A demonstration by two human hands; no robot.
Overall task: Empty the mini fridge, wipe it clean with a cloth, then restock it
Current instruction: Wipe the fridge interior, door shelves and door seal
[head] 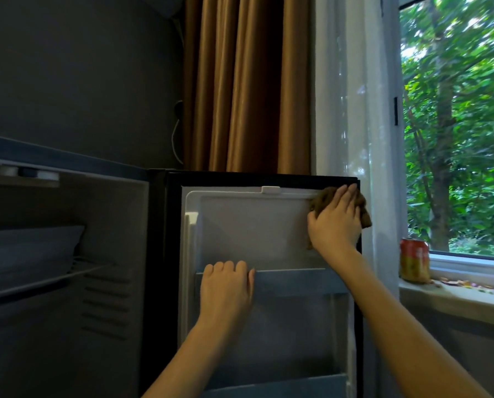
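Two hands are engaged at the mini fridge's open door [254, 225]: a brown cloth [324, 198] is pressed to its top corner by the flat, straight-fingered right hand [336, 222], while the door shelf [297, 280] is gripped by the left hand [225, 288] (likely for steadiness).

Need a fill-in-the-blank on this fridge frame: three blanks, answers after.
1. The right hand presses a brown ____ flat against the top corner of the open fridge door.
2. The left hand grips the front edge of the upper door ____.
3. An orange can stands on the ____ to the right of the door.

Missing words: cloth; shelf; windowsill.
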